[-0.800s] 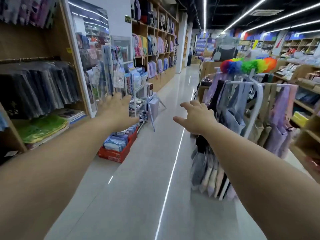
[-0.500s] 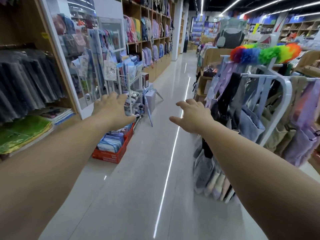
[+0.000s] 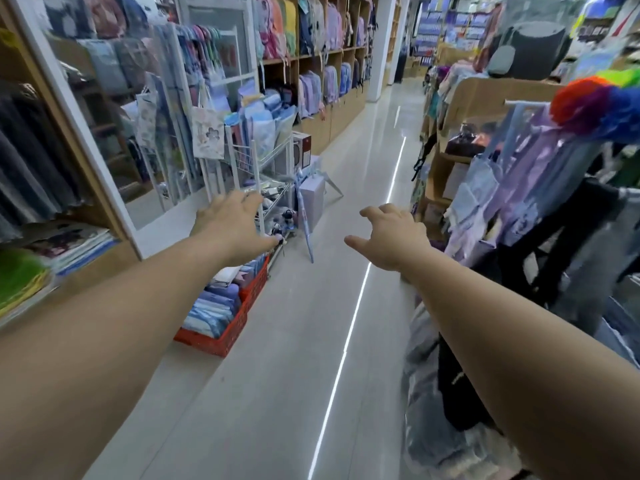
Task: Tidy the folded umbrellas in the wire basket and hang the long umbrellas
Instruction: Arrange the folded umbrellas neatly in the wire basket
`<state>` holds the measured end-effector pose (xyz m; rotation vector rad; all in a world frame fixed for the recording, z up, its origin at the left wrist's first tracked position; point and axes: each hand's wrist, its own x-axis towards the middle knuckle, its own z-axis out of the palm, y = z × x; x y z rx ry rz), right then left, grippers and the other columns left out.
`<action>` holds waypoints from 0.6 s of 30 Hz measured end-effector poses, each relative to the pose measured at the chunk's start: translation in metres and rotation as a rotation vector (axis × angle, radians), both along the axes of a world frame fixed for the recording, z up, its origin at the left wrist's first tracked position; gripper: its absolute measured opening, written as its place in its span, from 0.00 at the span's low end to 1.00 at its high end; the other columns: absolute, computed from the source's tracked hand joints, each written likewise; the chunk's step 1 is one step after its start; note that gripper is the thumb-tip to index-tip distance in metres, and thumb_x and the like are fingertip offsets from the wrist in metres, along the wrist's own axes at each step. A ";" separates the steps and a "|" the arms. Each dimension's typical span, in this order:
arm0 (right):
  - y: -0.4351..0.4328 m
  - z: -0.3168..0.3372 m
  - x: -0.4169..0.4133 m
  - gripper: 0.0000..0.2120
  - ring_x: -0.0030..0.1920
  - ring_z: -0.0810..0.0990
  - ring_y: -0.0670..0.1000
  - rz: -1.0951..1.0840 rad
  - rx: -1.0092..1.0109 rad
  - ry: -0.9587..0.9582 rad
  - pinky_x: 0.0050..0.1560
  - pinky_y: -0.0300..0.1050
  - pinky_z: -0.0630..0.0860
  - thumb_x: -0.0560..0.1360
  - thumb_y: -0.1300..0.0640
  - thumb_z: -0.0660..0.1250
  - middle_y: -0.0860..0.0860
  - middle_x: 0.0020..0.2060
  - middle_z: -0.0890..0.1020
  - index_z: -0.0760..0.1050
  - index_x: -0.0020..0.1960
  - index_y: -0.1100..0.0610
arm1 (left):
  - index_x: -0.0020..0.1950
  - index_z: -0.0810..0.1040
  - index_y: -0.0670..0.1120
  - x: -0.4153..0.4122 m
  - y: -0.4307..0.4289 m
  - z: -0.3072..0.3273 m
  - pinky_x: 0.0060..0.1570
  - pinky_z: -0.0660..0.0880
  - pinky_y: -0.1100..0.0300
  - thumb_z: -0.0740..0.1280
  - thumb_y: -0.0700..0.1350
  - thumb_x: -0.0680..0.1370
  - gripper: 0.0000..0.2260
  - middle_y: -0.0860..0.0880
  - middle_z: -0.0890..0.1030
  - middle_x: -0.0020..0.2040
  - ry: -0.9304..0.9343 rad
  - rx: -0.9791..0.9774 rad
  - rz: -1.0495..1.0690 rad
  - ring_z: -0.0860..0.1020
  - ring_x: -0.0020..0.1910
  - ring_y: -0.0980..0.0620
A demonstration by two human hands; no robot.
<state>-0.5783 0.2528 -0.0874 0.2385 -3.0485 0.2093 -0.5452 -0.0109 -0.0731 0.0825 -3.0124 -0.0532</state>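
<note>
A white wire rack (image 3: 256, 161) stands on the left of the aisle, its upper basket holding pale blue wrapped items (image 3: 263, 123). Long umbrellas (image 3: 194, 81) with curved coloured handles hang from a white frame just behind it. One long light-blue umbrella (image 3: 304, 216) leans on the floor beside the rack. My left hand (image 3: 232, 223) is stretched out in front of the rack's lower part, fingers apart, holding nothing. My right hand (image 3: 391, 237) reaches forward over the aisle, fingers loosely spread and empty.
A red plastic crate (image 3: 225, 337) of folded blue goods sits on the floor below my left arm. A clothes rack (image 3: 519, 188) with hanging bags crowds the right side. Wooden shelves with backpacks (image 3: 311, 84) line the left wall. Grey floor (image 3: 298, 375) runs ahead.
I have moved forward along the aisle; the wire rack and hanging umbrellas are nearer and larger. Both hands stay outstretched and empty, the left now overlapping the rack.
</note>
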 end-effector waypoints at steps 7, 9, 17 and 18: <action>-0.016 -0.044 -0.168 0.35 0.72 0.68 0.60 -0.006 -0.020 -0.090 0.66 0.63 0.69 0.76 0.30 0.59 0.52 0.75 0.67 0.61 0.77 0.46 | 0.79 0.60 0.51 -0.170 -0.016 -0.043 0.66 0.68 0.44 0.65 0.66 0.76 0.36 0.45 0.67 0.75 -0.061 0.039 -0.016 0.66 0.73 0.40; -0.029 -0.058 -0.221 0.35 0.70 0.70 0.59 -0.009 -0.030 -0.100 0.65 0.62 0.71 0.75 0.30 0.60 0.51 0.73 0.68 0.62 0.77 0.45 | 0.76 0.64 0.52 -0.225 -0.030 -0.060 0.64 0.69 0.44 0.65 0.67 0.75 0.35 0.45 0.70 0.72 -0.075 0.036 -0.031 0.68 0.71 0.40; -0.102 -0.102 -0.408 0.34 0.68 0.72 0.57 -0.003 -0.051 -0.226 0.64 0.59 0.74 0.75 0.31 0.62 0.51 0.72 0.70 0.64 0.76 0.46 | 0.73 0.67 0.51 -0.424 -0.093 -0.108 0.62 0.74 0.42 0.64 0.68 0.73 0.33 0.45 0.73 0.68 -0.223 0.138 -0.033 0.72 0.66 0.39; -0.108 -0.102 -0.430 0.34 0.68 0.72 0.57 -0.005 -0.050 -0.232 0.64 0.58 0.74 0.75 0.31 0.62 0.50 0.72 0.70 0.64 0.76 0.46 | 0.72 0.67 0.51 -0.447 -0.099 -0.109 0.61 0.74 0.43 0.64 0.68 0.73 0.33 0.45 0.73 0.67 -0.235 0.135 -0.035 0.72 0.66 0.39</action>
